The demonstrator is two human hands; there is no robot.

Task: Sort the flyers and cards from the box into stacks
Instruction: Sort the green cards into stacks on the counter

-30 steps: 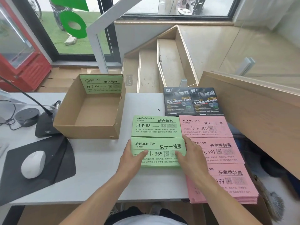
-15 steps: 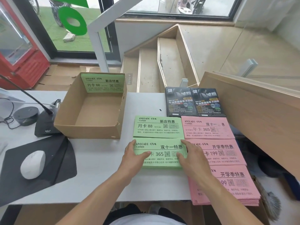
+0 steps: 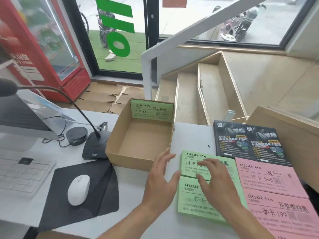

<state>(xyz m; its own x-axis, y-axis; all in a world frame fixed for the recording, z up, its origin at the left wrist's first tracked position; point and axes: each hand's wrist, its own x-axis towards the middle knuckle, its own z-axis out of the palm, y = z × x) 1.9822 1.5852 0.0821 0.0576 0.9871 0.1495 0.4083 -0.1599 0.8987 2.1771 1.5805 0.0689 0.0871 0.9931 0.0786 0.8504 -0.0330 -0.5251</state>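
We see our left hand (image 3: 161, 182), fingers spread and holding nothing, nearer the box (image 3: 138, 137) at the desk's (image 3: 191, 133) far edge, its last green flyer (image 3: 151, 109) leaning lengthwise beyond the fingertips, while our right hand (image 3: 216, 180) lies flat on the green stacks (image 3: 193, 200).

My bench (image 3: 189, 133): white. Cardboard box (image 3: 138, 152): plain brown. Flyers, green (image 3: 198, 200) and pink (image 3: 269, 176), black print. Gym flyers (image 3: 248, 144): black, yellow lettering. Mouse (image 3: 78, 189): white; mouse pad (image 3: 103, 187): black.
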